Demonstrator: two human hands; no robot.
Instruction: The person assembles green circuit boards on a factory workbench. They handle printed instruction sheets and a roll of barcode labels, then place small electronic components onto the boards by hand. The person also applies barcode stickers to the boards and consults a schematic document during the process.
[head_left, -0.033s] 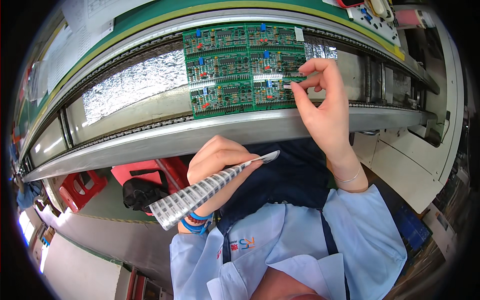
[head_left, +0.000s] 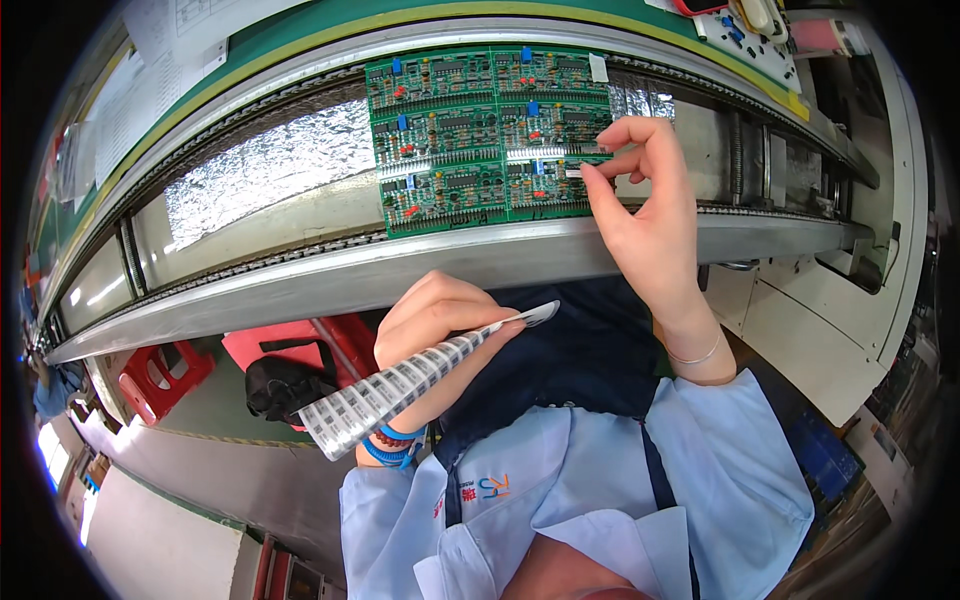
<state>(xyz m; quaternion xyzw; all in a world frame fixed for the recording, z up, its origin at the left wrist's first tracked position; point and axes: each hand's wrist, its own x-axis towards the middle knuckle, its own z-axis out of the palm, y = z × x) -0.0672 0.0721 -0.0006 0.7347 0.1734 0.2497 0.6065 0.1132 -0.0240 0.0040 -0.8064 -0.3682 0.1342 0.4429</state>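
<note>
My left hand (head_left: pixel 432 312) is closed on a sheet of labels (head_left: pixel 375 400), pinched near its narrow end below the front rail. Rows of small printed white labels cover the sheet, which slants down to the left. Over the right side of a green circuit board panel (head_left: pixel 440 190), my right hand (head_left: pixel 650 195) has its thumb and fingers bent together. At its thumb tip a small white label (head_left: pixel 574 173) lies close to the board; whether it touches is unclear. The panel carries several like sections with blue, red and black parts. The right fingers hide some of its edge.
The panel rests between two metal conveyor rails (head_left: pixel 450 250). Silvery foil (head_left: pixel 270 175) lies left of it. Papers (head_left: pixel 170 60) sit at the far left, a white tray of small parts (head_left: pixel 745 45) at the far right. A red stool (head_left: pixel 165 380) stands lower left.
</note>
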